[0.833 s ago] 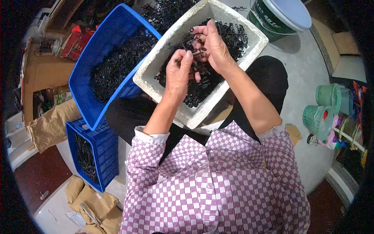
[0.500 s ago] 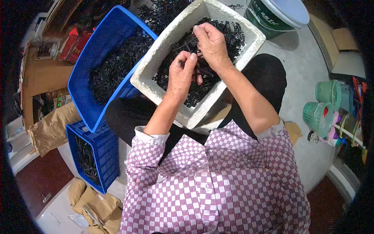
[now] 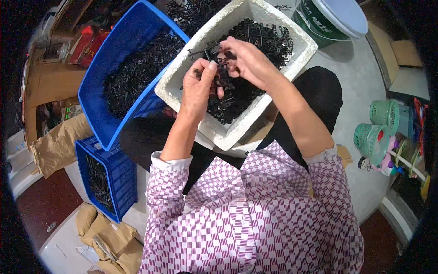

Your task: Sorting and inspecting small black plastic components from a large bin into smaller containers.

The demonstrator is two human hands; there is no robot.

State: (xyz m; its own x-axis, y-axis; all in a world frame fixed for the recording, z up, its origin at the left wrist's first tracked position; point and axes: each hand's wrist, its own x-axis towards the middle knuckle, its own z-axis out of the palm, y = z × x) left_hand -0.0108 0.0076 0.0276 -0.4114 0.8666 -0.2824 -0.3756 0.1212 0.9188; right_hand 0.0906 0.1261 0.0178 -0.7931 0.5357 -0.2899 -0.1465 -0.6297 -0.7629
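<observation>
My left hand [image 3: 196, 93] is closed, thumb against the fingers, on a thin, branching black plastic piece [image 3: 206, 55] like a moulding sprue. Beside it, the curled fingers of my right hand [image 3: 251, 61] hold the other side of the same cluster, with small dark bits between the fingertips. Both hands are above a white foam box [image 3: 180, 98], tilted between my knees. Many small black plastic parts [image 3: 273, 43] fill its bottom. My fingers hide part of the held piece, so its full shape cannot be made out.
Left of the foam box stands a blue crate [image 3: 98, 91] of similar black parts, with a smaller blue crate [image 3: 125, 185] below it. More black pieces [image 3: 194, 13] lie behind. A green bucket [image 3: 315, 23] is at far right; green baskets [image 3: 369, 141] stand further right.
My right hand has moved left and turned, its fingers now lower around the black cluster. The left hand has shifted slightly left. More of the branching piece shows above the left thumb.
</observation>
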